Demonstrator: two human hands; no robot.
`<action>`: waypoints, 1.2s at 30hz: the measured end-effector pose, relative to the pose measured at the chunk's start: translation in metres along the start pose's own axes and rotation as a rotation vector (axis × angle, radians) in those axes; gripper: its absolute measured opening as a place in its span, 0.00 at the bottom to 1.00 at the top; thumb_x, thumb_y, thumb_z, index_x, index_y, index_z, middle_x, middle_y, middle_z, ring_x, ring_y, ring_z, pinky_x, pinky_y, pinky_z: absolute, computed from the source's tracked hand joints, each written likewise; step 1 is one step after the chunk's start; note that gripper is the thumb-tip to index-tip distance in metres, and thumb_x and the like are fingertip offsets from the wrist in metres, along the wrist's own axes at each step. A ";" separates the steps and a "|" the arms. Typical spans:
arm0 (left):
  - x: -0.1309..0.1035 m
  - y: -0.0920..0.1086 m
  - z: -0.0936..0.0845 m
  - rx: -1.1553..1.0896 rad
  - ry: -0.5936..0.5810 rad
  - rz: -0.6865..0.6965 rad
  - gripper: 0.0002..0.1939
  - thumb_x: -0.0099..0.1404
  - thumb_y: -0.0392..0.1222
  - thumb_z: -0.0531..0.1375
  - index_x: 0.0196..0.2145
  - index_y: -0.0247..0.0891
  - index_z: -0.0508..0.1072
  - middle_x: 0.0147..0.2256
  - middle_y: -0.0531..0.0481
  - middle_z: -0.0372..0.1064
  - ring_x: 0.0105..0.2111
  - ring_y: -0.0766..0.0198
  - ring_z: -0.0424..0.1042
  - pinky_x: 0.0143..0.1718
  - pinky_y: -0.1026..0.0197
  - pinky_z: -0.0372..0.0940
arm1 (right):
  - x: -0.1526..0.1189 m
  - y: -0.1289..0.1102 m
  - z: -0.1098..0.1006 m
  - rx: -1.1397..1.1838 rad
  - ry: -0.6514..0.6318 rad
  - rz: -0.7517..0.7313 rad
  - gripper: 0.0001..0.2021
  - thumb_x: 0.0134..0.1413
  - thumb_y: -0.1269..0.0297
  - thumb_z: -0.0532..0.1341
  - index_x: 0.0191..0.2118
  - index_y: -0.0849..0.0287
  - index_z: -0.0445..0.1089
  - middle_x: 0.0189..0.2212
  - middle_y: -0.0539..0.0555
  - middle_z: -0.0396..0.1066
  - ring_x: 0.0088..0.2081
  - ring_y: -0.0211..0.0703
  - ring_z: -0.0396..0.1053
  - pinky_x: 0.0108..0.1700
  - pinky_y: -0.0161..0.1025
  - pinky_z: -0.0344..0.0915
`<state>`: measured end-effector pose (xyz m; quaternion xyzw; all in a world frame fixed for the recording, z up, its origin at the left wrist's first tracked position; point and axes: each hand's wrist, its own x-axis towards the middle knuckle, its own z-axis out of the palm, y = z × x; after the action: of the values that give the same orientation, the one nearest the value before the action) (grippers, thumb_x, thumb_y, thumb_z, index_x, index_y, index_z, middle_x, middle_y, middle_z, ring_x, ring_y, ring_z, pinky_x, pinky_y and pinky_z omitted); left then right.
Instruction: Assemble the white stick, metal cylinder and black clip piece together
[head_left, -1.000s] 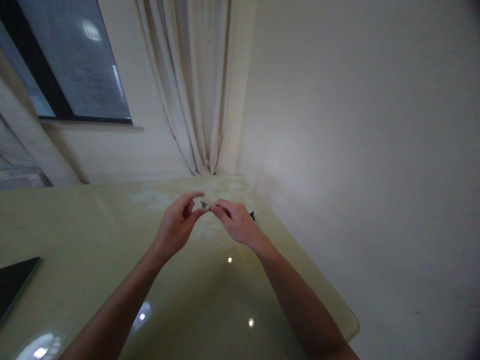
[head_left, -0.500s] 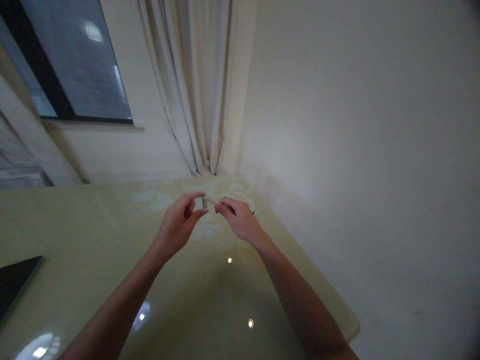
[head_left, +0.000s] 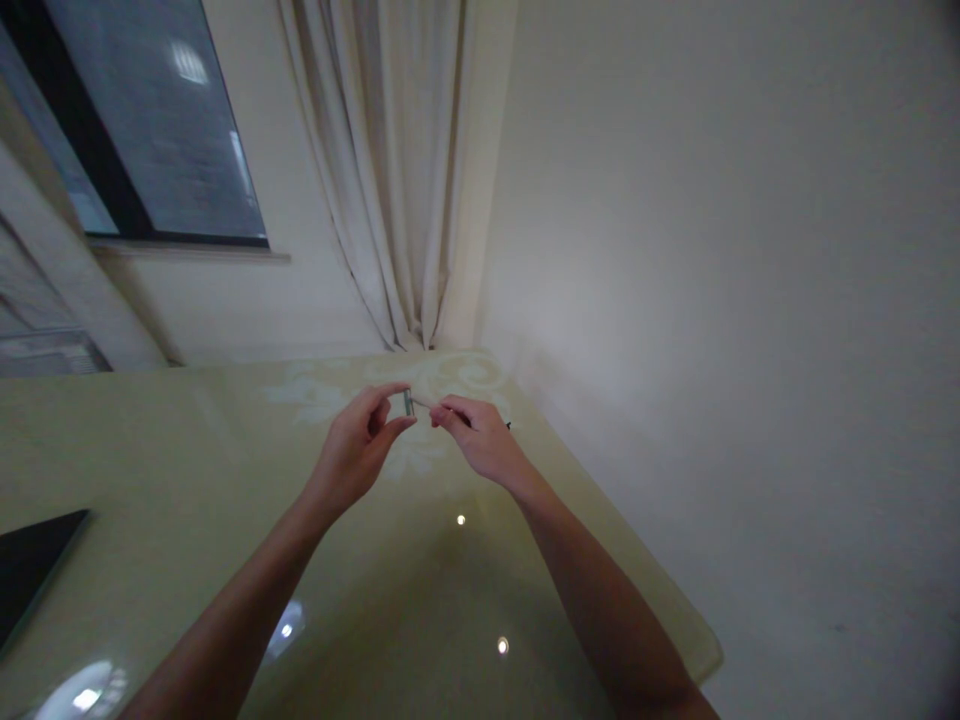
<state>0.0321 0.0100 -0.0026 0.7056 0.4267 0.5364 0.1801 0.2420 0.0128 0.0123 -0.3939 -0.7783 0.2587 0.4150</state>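
Between the thumb and forefinger of my left hand (head_left: pixel 365 430), a small thin green rectangular piece (head_left: pixel 409 403) is held upright by its two ends. It resembles a little circuit board, but is too small to be sure. My right hand (head_left: pixel 480 432) is closed around a slender pale stick (head_left: pixel 421 402) that points left, its tip at or very close to the green piece. Whether the two touch I cannot tell. Both hands are above the far right part of a glossy pale green table (head_left: pixel 187 460).
On the left edge of the table lies a flat dark object (head_left: pixel 37 560). A small black bit (head_left: pixel 508 426) shows just beyond my right hand. The wall (head_left: pixel 712 350) runs along the table's right side; a curtain (head_left: pixel 390 180) and a window (head_left: pixel 150 130) are behind.
My hands keep nearly the same pose, with the green piece and the stick still held. The whole view has shifted very slightly.
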 end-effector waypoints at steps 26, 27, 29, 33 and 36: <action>0.000 -0.011 0.003 0.019 0.022 -0.045 0.19 0.66 0.47 0.65 0.52 0.39 0.76 0.26 0.60 0.54 0.26 0.66 0.57 0.30 0.62 0.55 | 0.000 0.006 0.008 -0.052 -0.032 0.054 0.18 0.75 0.55 0.58 0.35 0.58 0.77 0.26 0.47 0.68 0.30 0.39 0.64 0.36 0.36 0.54; 0.000 -0.011 0.003 0.019 0.036 -0.045 0.19 0.66 0.47 0.65 0.52 0.39 0.76 0.26 0.60 0.54 0.26 0.66 0.58 0.30 0.62 0.55 | 0.000 0.007 0.008 -0.072 -0.019 0.062 0.18 0.75 0.55 0.58 0.35 0.58 0.77 0.26 0.48 0.69 0.31 0.39 0.64 0.37 0.36 0.54; 0.000 -0.010 0.003 0.019 0.057 -0.042 0.18 0.66 0.47 0.65 0.52 0.40 0.76 0.26 0.60 0.55 0.26 0.66 0.58 0.30 0.62 0.55 | 0.000 0.007 0.007 -0.089 0.007 0.074 0.19 0.75 0.54 0.58 0.35 0.58 0.77 0.26 0.48 0.69 0.31 0.40 0.64 0.37 0.37 0.54; -0.001 -0.011 0.004 0.009 0.051 -0.030 0.18 0.67 0.46 0.65 0.53 0.40 0.76 0.26 0.60 0.54 0.26 0.66 0.57 0.30 0.62 0.56 | -0.001 0.007 0.007 -0.045 -0.021 0.037 0.19 0.75 0.52 0.57 0.36 0.58 0.78 0.26 0.48 0.69 0.31 0.39 0.64 0.36 0.36 0.54; -0.001 -0.013 0.004 -0.004 0.053 -0.023 0.18 0.66 0.45 0.66 0.53 0.39 0.77 0.26 0.60 0.54 0.26 0.66 0.57 0.30 0.62 0.56 | -0.001 0.007 0.007 -0.060 -0.014 0.031 0.18 0.75 0.52 0.58 0.36 0.58 0.77 0.27 0.48 0.69 0.31 0.39 0.64 0.36 0.37 0.54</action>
<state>0.0308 0.0177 -0.0134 0.6858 0.4383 0.5537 0.1761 0.2390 0.0149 0.0030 -0.4162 -0.7824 0.2446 0.3935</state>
